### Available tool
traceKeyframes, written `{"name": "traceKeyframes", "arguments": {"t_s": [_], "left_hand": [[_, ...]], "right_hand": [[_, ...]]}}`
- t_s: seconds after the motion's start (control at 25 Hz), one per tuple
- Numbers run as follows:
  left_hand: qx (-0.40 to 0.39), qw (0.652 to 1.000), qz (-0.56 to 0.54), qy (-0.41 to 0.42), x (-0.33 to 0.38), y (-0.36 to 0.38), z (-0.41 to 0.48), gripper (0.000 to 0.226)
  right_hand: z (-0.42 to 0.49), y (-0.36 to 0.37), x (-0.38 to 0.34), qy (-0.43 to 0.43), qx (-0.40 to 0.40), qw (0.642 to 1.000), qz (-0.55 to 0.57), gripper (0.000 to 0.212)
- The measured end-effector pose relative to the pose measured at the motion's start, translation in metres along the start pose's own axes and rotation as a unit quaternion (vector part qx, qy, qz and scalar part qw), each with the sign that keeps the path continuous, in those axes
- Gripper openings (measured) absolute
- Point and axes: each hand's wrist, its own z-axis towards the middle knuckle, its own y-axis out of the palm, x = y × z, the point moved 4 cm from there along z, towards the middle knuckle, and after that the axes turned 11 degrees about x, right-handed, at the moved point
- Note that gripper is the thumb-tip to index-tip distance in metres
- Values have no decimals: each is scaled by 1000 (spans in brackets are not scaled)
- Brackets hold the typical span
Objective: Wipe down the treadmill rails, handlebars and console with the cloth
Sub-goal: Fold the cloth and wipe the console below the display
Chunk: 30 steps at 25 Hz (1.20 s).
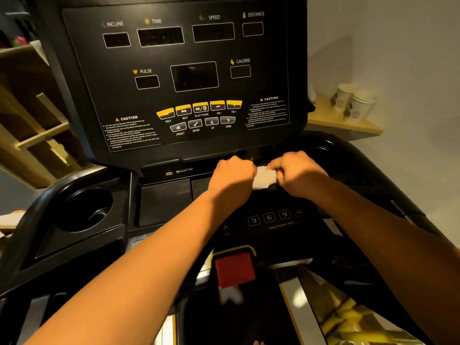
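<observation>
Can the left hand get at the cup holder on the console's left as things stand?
Probably yes: nothing lies between the left hand and the cup holder, though it grips the cloth.

Both hands (232,179) (296,175) apparently gripping cloth (264,177) below console (174,70).

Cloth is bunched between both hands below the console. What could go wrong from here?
1. The cloth is gripped small between the left hand and right hand; wiped like that, it may cover little, and bare fingers may smear the console.
2. The number keys and red button lie under the forearms; an accidental press seems possible, though the displays look dark.
</observation>
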Motion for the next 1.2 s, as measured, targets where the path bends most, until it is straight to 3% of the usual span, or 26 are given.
{"name": "traceKeyframes", "arguments": {"t_s": [0.12,0.24,0.4,0.52,0.6,0.72,0.84,0.96,1.12,1.2], "left_hand": [[-53,991,-115,-44,-4,0,-14,31],[-88,983,-159,-27,-5,-8,-25,31],[-88,992,-87,15,-34,-35,-51,20],[-67,997,32,24,-73,-54,-85,18],[-74,993,91,4,-104,-63,-105,22],[-60,994,92,-30,-131,-70,-125,25],[-35,995,91,-18,-131,-65,-132,27],[-60,998,-15,-17,-131,-53,-132,19],[-56,991,-121,-3,-104,-38,-124,43],[-40,994,-99,27,-90,-41,-117,29]], "right_hand": [[-34,-7,0,4,-14,999,30,32],[-49,-13,-15,12,-2,999,35,24],[-54,8,-64,-33,6,999,29,32],[-61,31,-128,-99,-1,995,21,29],[-62,41,-171,-139,0,990,22,23],[-61,50,-207,-132,-8,990,42,15],[-62,46,-206,-136,-10,991,10,18],[-58,30,-177,-116,2,992,-51,26],[-55,9,-125,-35,8,995,-93,22],[-56,7,-120,-24,15,993,-112,21]]}}
